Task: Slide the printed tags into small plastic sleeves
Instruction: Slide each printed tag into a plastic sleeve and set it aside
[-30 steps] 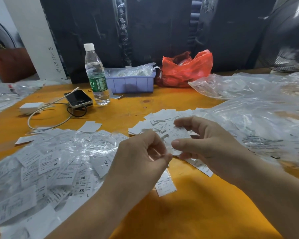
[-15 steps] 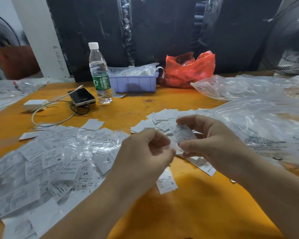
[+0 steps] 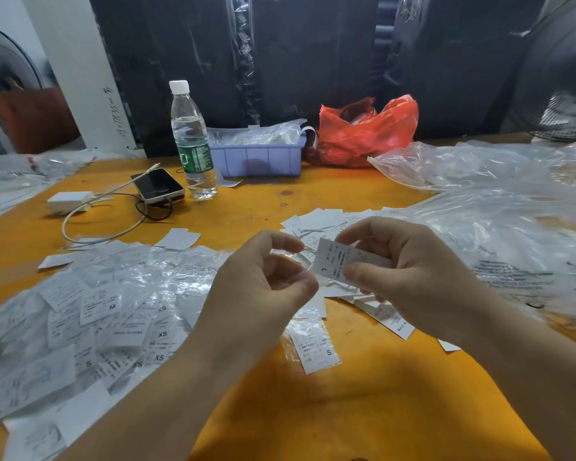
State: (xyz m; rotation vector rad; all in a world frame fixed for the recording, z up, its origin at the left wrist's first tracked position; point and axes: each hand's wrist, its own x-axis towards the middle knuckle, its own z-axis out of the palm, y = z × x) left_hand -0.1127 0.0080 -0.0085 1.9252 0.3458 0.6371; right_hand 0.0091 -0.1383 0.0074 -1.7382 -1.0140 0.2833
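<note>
The right hand (image 3: 409,277) has its grip pinched on a printed tag (image 3: 335,262) marked L, held above the table (image 3: 363,410) at centre, while the left hand (image 3: 263,287) at its 9 o'clock curls on what seems a clear sleeve (image 3: 296,257), though the film is too faint to be sure. The step looks like insertion: next, the tag's edge must meet the sleeve's mouth squarely. Filled sleeves (image 3: 90,314) crowd 8 o'clock, loose tags (image 3: 316,221) lie at 12, and big plastic bags (image 3: 499,227) at 2 hem the workspace.
</note>
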